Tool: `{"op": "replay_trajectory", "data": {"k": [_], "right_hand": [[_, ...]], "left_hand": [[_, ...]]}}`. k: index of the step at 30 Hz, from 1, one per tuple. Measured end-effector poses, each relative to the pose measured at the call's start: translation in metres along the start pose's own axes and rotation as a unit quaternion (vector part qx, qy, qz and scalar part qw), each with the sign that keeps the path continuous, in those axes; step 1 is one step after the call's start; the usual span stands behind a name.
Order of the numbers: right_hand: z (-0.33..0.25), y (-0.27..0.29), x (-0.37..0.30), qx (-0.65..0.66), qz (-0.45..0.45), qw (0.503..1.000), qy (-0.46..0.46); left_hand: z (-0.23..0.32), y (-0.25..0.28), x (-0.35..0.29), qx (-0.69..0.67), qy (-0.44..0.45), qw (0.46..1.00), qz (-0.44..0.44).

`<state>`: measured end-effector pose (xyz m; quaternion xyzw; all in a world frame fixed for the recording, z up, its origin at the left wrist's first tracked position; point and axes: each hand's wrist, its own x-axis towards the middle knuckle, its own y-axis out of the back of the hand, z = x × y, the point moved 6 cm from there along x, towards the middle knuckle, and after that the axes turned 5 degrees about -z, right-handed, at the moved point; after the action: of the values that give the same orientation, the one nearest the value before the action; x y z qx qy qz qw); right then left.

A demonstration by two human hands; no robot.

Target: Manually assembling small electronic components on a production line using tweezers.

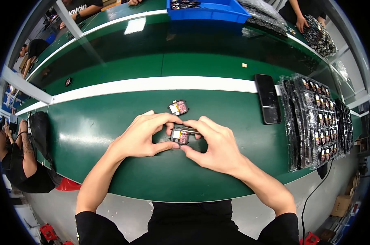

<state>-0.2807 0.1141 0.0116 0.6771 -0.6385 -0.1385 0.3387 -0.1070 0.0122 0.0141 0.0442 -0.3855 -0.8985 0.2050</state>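
Observation:
A small black-cased electronic module (pixel 180 136) with a white patch and reddish inner parts is pinched between my two hands just above the green bench. My left hand (pixel 141 134) grips its left side, with the thumb at the lower edge and the index finger along the top. From the right, my right hand (pixel 216 143) closes on it with index finger and thumb. A thin metallic piece (pixel 192 130) pokes out by the right fingers; its kind is not plain. A second similar module (pixel 178 107) lies just beyond my hands.
On the right, clear plastic trays (pixel 311 122) filled with similar modules stand stacked by a black phone (pixel 268 99). A white ledge (pixel 123 86) crosses the bench. Farther off are a blue bin (pixel 209 14), another small module (pixel 68 82) and several people working.

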Motion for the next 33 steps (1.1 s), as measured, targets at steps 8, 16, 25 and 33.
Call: {"op": "replay_trajectory", "data": {"k": [8, 16, 25, 33], "right_hand": [[0.011, -0.007, 0.0, -0.019, 0.015, 1.0, 0.018], [0.014, 0.004, -0.003, 0.007, 0.013, 1.0, -0.006], [-0.007, 0.043, -0.012, -0.031, 0.089, 0.995, 0.04], [-0.073, 0.158, -0.059, -0.26, 0.175, 0.95, 0.023]], "left_hand": [[-0.009, -0.003, 0.001, -0.027, 0.022, 0.999, 0.033], [-0.016, 0.001, 0.003, -0.148, 0.06, 0.987, -0.003], [-0.014, 0.009, 0.0, 0.038, 0.022, 0.98, 0.194], [0.003, 0.005, 0.003, 0.087, 0.071, 0.98, 0.165]]}}
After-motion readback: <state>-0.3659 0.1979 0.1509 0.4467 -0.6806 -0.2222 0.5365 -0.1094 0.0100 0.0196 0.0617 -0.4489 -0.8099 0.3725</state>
